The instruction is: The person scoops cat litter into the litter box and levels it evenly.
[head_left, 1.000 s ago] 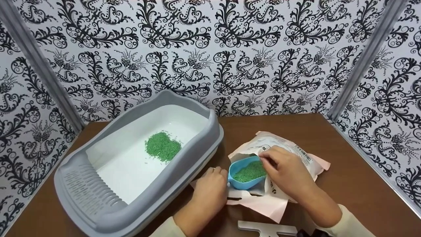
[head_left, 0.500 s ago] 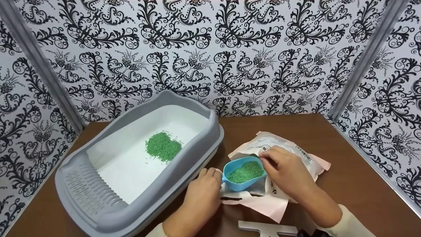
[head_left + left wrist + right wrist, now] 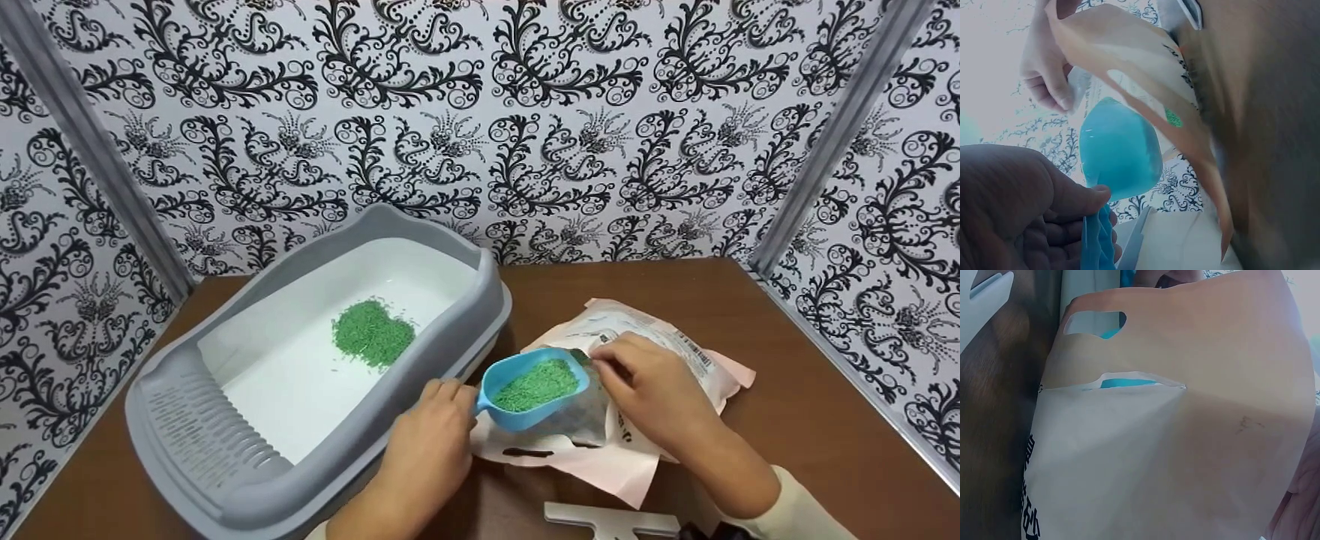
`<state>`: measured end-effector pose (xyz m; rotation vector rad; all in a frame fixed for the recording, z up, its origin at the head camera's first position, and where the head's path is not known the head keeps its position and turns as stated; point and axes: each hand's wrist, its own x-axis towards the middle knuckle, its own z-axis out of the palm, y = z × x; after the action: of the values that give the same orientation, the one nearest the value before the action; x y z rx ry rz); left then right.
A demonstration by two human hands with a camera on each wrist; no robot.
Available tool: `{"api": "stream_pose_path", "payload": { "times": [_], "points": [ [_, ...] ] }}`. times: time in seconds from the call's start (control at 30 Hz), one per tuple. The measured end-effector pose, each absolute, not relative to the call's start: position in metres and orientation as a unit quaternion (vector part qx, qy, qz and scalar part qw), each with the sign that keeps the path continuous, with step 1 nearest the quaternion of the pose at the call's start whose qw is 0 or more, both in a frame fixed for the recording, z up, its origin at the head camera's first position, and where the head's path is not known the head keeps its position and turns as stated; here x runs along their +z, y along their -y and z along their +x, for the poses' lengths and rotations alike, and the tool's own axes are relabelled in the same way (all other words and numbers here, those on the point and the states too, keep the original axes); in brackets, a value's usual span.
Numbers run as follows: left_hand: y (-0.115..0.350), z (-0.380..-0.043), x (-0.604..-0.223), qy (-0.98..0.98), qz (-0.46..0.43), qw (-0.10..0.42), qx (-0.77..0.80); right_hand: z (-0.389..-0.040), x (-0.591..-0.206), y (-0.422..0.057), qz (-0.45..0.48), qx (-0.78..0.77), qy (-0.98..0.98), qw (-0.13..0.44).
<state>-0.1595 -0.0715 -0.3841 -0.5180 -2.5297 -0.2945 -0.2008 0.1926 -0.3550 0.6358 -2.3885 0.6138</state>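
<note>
My left hand [image 3: 431,439] grips a blue scoop [image 3: 517,420] by its handle, the fingers curled round the ribbed grip in the left wrist view. Green pellets [image 3: 538,385] fill the scoop, which is held above the mouth of a pale pink and white bag [image 3: 649,322]. My right hand [image 3: 656,390] pinches the opened edge of that bag. From the left wrist, the underside of the scoop [image 3: 1120,149] shows beside the bag's flap. In the right wrist view the bag [image 3: 1174,343] covers most of the frame, and slivers of blue show through its handle hole and slit.
A grey litter box [image 3: 450,341] with a white inside stands at the left, a heap of green pellets [image 3: 373,334] on its floor. At the brown table's front edge lies a white T-shaped piece [image 3: 611,517], beside a dark object [image 3: 716,531]. Patterned walls [image 3: 480,135] enclose the table.
My left hand has drawn the filled scoop leftward and up out of the bag's mouth. The right hand stays at the bag's edge.
</note>
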Motion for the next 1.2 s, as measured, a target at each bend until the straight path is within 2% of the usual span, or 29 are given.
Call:
{"api": "stream_pose_path", "payload": {
  "times": [0.23,0.5,0.83,1.2],
  "points": [
    [0.078,-0.15,-0.371,0.94,-0.187,0.259,-0.119,-0.201,-0.356,-0.194,0.24,0.236,0.895,0.292],
    [0.091,-0.144,-0.35,0.932,-0.183,0.287,-0.12,-0.201,-0.358,-0.193,0.24,0.235,0.896,0.29],
    [0.115,-0.144,-0.33,0.938,-0.142,0.284,-0.138,-0.204,-0.361,-0.194,0.267,0.225,0.881,0.319],
    [0.14,-0.144,-0.313,0.933,-0.095,0.298,-0.176,-0.204,-0.361,-0.192,0.258,0.228,0.886,0.31]
  ]
}}
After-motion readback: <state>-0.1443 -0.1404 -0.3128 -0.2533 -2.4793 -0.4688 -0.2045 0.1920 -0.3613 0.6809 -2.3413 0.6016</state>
